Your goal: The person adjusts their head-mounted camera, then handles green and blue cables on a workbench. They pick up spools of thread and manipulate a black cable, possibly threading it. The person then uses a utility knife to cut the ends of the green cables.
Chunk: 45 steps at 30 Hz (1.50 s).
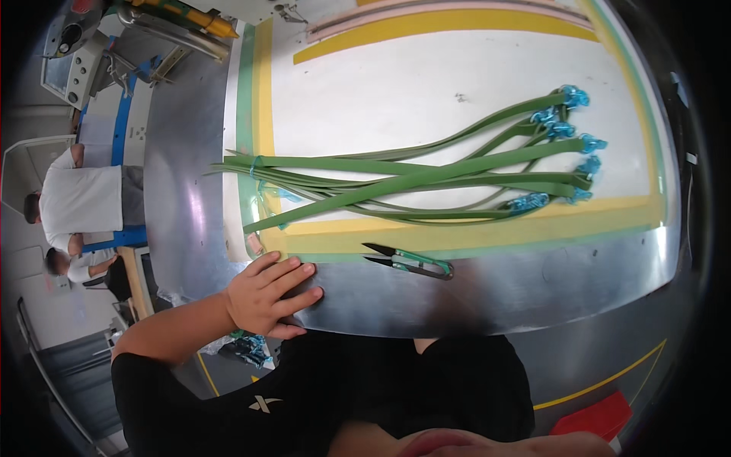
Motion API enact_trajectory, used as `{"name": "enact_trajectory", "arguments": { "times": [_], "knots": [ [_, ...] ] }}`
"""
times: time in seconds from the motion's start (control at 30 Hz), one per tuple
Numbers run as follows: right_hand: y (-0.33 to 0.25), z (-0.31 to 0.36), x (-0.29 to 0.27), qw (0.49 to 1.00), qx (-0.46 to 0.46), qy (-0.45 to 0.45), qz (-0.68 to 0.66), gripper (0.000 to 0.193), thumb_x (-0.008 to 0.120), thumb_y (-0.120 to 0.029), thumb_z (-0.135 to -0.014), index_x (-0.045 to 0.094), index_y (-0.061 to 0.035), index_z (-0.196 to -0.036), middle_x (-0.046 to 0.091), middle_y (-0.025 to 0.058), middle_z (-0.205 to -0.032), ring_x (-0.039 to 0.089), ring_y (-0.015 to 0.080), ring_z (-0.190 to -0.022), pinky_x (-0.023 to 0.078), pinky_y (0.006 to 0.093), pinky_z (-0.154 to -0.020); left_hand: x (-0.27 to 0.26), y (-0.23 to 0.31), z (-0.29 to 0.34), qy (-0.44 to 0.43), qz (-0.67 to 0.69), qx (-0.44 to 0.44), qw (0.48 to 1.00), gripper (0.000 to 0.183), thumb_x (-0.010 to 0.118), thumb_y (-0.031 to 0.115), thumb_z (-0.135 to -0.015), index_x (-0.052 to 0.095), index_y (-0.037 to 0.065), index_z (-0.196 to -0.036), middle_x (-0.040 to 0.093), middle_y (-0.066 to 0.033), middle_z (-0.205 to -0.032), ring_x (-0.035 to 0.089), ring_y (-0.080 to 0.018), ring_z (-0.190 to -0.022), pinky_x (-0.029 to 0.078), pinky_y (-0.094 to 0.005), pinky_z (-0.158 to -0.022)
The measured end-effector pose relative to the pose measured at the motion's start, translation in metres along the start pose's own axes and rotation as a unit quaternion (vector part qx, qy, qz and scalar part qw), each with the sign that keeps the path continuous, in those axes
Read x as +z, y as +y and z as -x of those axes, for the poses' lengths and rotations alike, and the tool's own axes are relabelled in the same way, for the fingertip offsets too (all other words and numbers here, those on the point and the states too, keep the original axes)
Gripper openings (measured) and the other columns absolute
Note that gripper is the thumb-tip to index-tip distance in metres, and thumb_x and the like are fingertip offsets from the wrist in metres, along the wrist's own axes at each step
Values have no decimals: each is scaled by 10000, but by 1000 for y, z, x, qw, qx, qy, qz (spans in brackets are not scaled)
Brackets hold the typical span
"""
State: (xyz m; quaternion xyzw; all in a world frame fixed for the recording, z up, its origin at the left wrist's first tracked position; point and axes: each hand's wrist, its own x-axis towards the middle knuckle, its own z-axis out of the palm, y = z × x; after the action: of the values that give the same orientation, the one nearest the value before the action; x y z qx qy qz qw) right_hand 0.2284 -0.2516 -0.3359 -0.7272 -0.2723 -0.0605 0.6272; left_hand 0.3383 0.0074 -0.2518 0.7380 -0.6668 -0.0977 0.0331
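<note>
Head view shows the left hand [266, 293] flat and empty on the shiny metal table edge [487, 293], near the green-handled thread snips [411, 263] and bundled green straps [403, 179]; right hand unseen.

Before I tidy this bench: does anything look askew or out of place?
Mostly no. The green straps lie crossed and tangled rather than in a neat row, and the snips sit open near the table edge. Left hand rests flat nearby.

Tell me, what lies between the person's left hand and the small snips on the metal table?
Nothing: in the head view, only bare metal table edge separates the left hand from the green-handled thread snips.
</note>
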Motion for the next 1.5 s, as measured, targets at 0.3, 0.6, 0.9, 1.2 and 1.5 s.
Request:
{"name": "enact_trajectory", "arguments": {
  "times": [0.3,0.6,0.9,1.2,1.5],
  "knots": [
    [0,5,-4,997,30,52,-57,125,760,-156,-850,652,-95,-841,597,50,-880,579,183,-722,441,311,-604,3,-3,0,10,-12,3,1000,659,621,609,-846,608,230,-1385,548,-130,-1465,479,-319,-1369,287,-503,-1187],
    [4,-2,1,991,59,67,-99,130,758,-152,-852,648,-85,-836,588,56,-871,578,182,-719,438,310,-600,4,-2,3,8,-11,2,1000,656,617,606,-847,614,224,-1380,545,-134,-1469,469,-320,-1381,270,-499,-1199],
    [3,-4,5,984,85,72,-139,136,757,-148,-853,644,-75,-832,579,62,-862,577,182,-717,436,309,-595,4,-2,2,15,-6,-1,1000,637,609,598,-858,618,217,-1368,540,-132,-1473,469,-319,-1376,280,-503,-1189],
    [-4,-6,7,981,104,46,-159,142,755,-143,-854,640,-64,-827,570,68,-854,575,181,-714,434,307,-591,3,-2,0,11,-2,-7,1000,588,577,590,-880,621,239,-1350,526,-114,-1493,475,-302,-1366,288,-496,-1184],
    [7,-4,25,954,215,58,-202,149,754,-139,-856,636,-54,-822,561,74,-845,574,181,-711,432,306,-587,0,-6,2,-6,8,10,1000,642,565,600,-896,584,204,-1400,508,-145,-1506,453,-318,-1397,287,-513,-1182]
  ]
}}
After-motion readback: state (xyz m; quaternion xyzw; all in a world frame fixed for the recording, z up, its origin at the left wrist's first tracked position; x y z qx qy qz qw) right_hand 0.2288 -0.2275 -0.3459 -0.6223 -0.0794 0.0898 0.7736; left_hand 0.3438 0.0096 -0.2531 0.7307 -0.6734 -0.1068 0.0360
